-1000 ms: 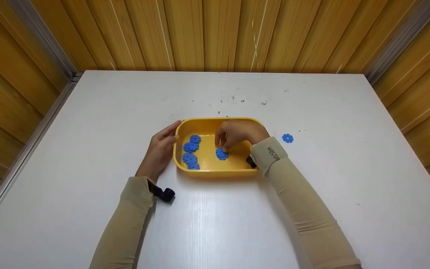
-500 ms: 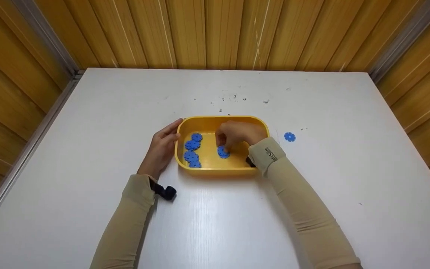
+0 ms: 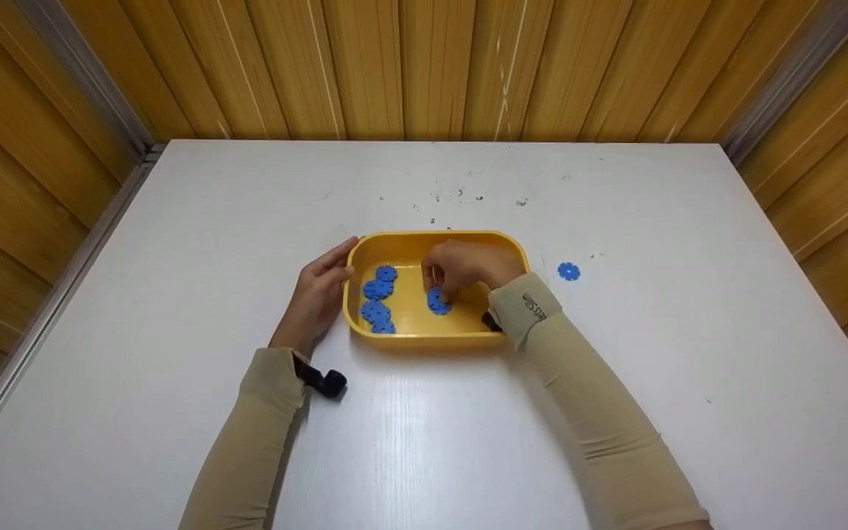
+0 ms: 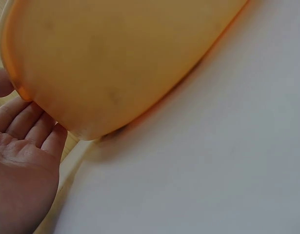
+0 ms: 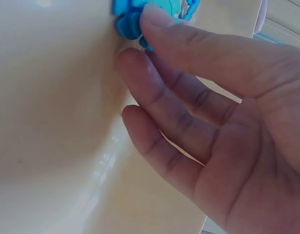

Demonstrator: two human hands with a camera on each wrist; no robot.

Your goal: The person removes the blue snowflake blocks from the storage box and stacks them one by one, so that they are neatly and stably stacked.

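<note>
A yellow plastic tub (image 3: 424,341) stands on the white table. My left hand (image 3: 314,294) holds its left end, thumb at the rim and fingers along the outside wall; the left wrist view shows this hand (image 4: 28,146) against the tub wall (image 4: 115,58). Inside the tub, my right hand (image 3: 468,263) pinches a blue notched plastic disc (image 3: 436,298) near the floor, over another blue disc. The right wrist view has the thumb (image 5: 162,24) on the blue disc (image 5: 128,24), the other fingers loosely curved. Several blue discs (image 3: 377,298) overlap along the tub's left side.
One blue notched disc (image 3: 569,271) lies alone on the table (image 3: 652,353), right of the tub. Dark specks mark the tabletop behind the tub. Wood-patterned panels (image 3: 431,66) enclose the back and sides.
My right hand stays low in the tub; the disc at its fingertips has shifted slightly, showing apart from the one beneath. The left hand keeps its place on the tub's end.
</note>
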